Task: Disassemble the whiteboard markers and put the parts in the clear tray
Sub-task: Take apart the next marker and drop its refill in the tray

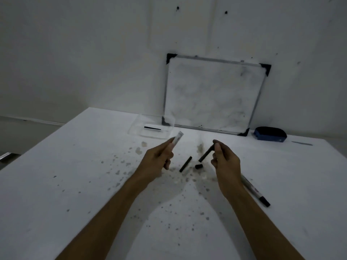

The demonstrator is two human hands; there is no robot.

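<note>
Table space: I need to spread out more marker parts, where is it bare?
Bare: the white table left of the left hand, and right between blue eraser and whole marker. Crowded between the hands: black stick, black cap.

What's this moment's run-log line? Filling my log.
left hand: holds barrel | right hand: holds black rod | clear tray: one part

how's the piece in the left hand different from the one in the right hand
The left hand holds a pale, clear-looking marker tube; the right hand holds a black rod. The tube points up and away toward the clear tray; the rod slants down toward the table. The tube looks thicker. Both are held off the table by fingertips.
</note>
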